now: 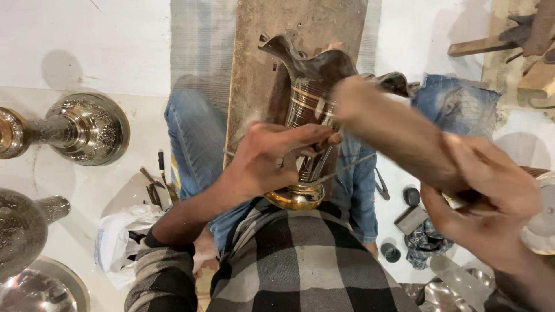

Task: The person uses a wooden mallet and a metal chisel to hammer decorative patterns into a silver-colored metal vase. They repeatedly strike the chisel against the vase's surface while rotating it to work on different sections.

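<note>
A dark brass vase (312, 86) with a wavy rim and gold bands lies on its side on a wooden plank (260, 69), its golden foot (295, 197) toward me. My left hand (272, 156) rests on the vase's neck and pinches a thin metal tool against it. My right hand (491, 196) grips a wooden mallet (387, 124), blurred by motion, with its head just above the vase and the tool.
Engraved metal vases (87, 128) lie on the white floor at the left, with a metal bowl (43, 289) and a white bag (118, 242). Small tools (155, 185) lie by my knee. Little black cups (411, 196) and a wooden hammer (491, 41) sit at the right.
</note>
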{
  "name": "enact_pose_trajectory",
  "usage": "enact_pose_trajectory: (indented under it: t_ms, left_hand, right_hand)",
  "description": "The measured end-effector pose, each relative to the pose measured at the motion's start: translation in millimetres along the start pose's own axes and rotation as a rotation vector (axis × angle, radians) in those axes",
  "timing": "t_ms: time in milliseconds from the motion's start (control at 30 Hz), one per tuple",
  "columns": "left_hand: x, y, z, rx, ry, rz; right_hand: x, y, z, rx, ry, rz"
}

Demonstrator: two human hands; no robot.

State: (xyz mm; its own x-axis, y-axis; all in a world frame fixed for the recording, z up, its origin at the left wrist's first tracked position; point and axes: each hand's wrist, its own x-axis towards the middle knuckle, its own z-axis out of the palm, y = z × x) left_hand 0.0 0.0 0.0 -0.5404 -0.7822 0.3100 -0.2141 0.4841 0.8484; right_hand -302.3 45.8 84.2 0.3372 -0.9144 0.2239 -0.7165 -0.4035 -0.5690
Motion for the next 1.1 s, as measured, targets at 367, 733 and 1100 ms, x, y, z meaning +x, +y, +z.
enact_pose_trajectory:
  t_ms: [367, 733, 1100]
  left_hand:
    - [12, -23, 3, 0.118, -0.224, 0.092]
    - [-20, -15, 45, -0.02, 0.428, -0.055]
    - [-23, -14, 56, 0.039, 0.41, -0.076]
  right_hand:
    - [-73, 41, 53, 0.132, 0.347, -0.172]
    - [-38, 34, 58, 0.193, 0.094, 0.111]
    - [42, 12, -19, -0.048, -0.346, 0.055]
